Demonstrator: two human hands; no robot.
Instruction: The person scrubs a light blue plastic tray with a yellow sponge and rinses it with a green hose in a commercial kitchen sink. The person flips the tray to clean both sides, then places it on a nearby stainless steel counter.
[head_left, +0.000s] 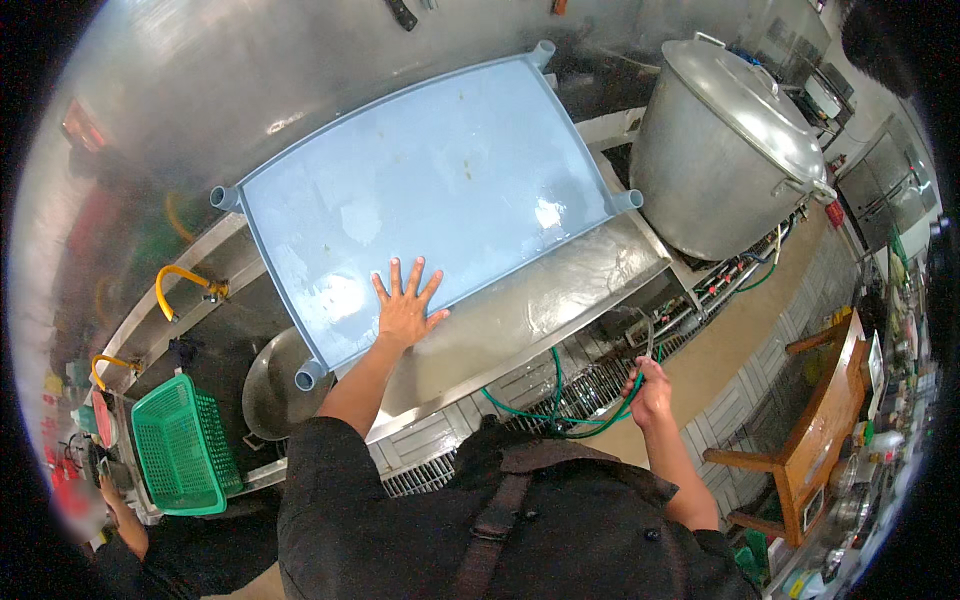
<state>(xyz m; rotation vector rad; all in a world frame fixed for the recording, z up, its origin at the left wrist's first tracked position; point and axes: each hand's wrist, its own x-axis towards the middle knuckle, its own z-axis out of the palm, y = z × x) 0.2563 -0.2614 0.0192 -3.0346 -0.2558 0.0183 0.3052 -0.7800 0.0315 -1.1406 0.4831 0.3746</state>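
Observation:
A large light-blue plastic shelf panel (420, 172) with tubular sockets at its corners lies wet across a stainless steel counter (525, 322). My left hand (405, 309) rests palm down on the panel's near edge, fingers spread, gripping nothing. To the right of the counter's front edge, my right hand (651, 390) is closed around a green hose (619, 415). Above my fist the hose's end looks pale and blurred; I cannot tell whether water is coming out. Lower down, the hose loops over the floor grating. A sheet of water glistens on the counter beside the panel.
A big lidded aluminium stockpot (727, 150) stands to the right. At left are a sink with yellow taps (180, 285), a wok (277, 382) and a green plastic basket (180, 442). Another person's arm (126, 517) shows lower left. A wooden stool (814, 442) stands at right.

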